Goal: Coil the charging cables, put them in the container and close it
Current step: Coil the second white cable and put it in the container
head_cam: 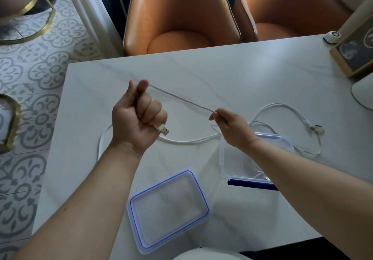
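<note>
Counter (222, 74): white and marbled, carrying the container and everything listed below.
Lid (167, 209): off, flat on the counter, left of the container and nearer the person, not touching it.
Container (232, 158): clear with blue clips, open; something thin and pale inside, possibly a coiled cable, too faint to confirm.
Second cable (282, 106): white, loose and uncoiled, sprawled beyond and to the right of the container, touched by neither hand.
Held cable (181, 98): pulled taut above the counter, long axis slanting from far left down toward the container; slack tail looping on the counter left of the container.
Left hand (139, 116): well left of the container, clenched around the cable's plug end.
Right hand (232, 126): just above the container's far edge, pinching the taut span; the nearer hand to the container.
USB plug (163, 130): poking out under the left fist; coiling probably barely begun, with wraps likely to run from right hand toward left.
</note>
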